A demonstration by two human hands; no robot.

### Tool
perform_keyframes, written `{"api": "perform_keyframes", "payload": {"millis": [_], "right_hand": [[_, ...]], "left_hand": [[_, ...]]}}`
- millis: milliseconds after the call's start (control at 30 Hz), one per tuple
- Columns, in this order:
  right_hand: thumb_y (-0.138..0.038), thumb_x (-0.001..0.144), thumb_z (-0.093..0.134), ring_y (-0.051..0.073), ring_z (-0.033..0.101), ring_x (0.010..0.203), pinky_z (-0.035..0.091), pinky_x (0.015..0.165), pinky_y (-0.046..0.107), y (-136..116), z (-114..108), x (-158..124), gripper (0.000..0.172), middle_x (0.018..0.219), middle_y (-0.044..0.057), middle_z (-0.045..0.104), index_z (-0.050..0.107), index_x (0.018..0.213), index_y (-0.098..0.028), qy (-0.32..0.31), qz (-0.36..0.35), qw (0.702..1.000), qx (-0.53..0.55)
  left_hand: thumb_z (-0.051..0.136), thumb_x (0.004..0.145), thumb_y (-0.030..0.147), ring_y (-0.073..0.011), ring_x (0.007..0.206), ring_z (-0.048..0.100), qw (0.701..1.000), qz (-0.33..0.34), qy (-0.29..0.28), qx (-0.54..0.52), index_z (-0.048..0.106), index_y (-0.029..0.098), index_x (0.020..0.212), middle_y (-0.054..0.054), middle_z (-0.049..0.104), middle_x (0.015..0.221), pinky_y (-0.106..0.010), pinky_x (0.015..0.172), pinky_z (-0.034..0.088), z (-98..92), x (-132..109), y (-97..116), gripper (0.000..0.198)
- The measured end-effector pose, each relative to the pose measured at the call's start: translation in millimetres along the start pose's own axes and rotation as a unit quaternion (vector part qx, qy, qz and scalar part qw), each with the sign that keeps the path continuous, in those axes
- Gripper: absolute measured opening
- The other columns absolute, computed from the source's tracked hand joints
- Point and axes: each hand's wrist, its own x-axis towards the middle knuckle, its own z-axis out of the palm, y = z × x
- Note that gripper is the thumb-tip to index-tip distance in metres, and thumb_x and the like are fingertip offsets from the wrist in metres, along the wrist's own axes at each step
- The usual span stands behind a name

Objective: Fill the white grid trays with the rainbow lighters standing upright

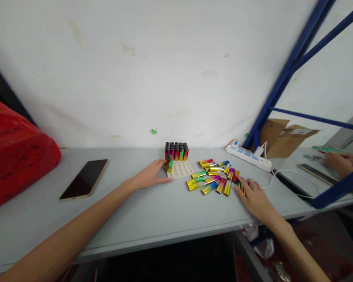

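My left hand (151,174) rests at the left side of a white tray (180,171) with rows of small sockets. Its thumb lies along the tray's front corner, apart from the fingers, which reach beside a green-yellow lighter (169,165) standing upright there. Behind, several black-topped lighters (177,152) stand in close rows. To the right of the tray, shiny multicoloured lighters (212,179) lie loose in a pile. At the pile's right end, my right hand (254,199) has its fingers bent around a dark, colourful lighter (243,185), partly hidden by them.
A phone (84,179) lies on the grey table (153,215), near a red plastic bag (14,149) at left. At back right are a white power strip (248,156) with a cable, a blue metal frame (282,78) and a cardboard box (288,139). Another person's hands (341,161) show beyond the frame.
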Motion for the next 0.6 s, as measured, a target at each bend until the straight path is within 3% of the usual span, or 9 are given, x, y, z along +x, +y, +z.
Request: {"api": "perform_keyframes", "payload": {"millis": [133, 333, 433, 600], "right_hand": [[-0.045, 0.104, 0.039, 0.036, 0.066, 0.123, 0.052, 0.109, 0.057, 7, 5, 10, 0.053, 0.130, 0.023, 0.068, 0.062, 0.141, -0.015, 0.014, -0.011, 0.998, 0.057], [-0.050, 0.103, 0.046, 0.033, 0.065, 0.127, 0.051, 0.113, 0.053, 0, -12, 15, 0.047, 0.137, 0.019, 0.066, 0.065, 0.134, -0.019, -0.001, -0.048, 0.992, 0.117], [-0.054, 0.103, 0.047, 0.032, 0.063, 0.129, 0.051, 0.113, 0.051, -3, -19, 10, 0.048, 0.141, 0.019, 0.062, 0.065, 0.132, -0.021, 0.028, -0.052, 0.991, 0.118], [-0.064, 0.098, 0.052, 0.037, 0.066, 0.111, 0.054, 0.103, 0.056, 0, -20, -3, 0.058, 0.118, 0.021, 0.067, 0.069, 0.127, -0.017, 0.062, 0.010, 0.997, 0.046]], "left_hand": [[0.071, 0.082, 0.072, -0.0360, 0.125, 0.062, 1.000, 0.004, 0.005, -0.004, 0.061, 0.019, 0.125, -0.015, 0.064, 0.133, -0.047, 0.114, 0.049, 0.2, 0, 0, 0.069], [0.071, 0.082, 0.073, -0.0363, 0.125, 0.063, 1.000, 0.008, 0.007, -0.012, 0.062, 0.019, 0.123, -0.015, 0.065, 0.132, -0.047, 0.113, 0.049, 0.9, 1, 0, 0.069], [0.071, 0.081, 0.073, -0.0363, 0.123, 0.063, 1.000, 0.006, 0.009, -0.011, 0.063, 0.020, 0.123, -0.015, 0.066, 0.131, -0.048, 0.112, 0.050, 0.8, 1, 0, 0.068], [0.070, 0.082, 0.074, -0.0366, 0.124, 0.063, 1.000, 0.002, 0.006, -0.005, 0.062, 0.019, 0.125, -0.015, 0.065, 0.133, -0.048, 0.112, 0.050, 0.6, 0, -1, 0.071]]}}
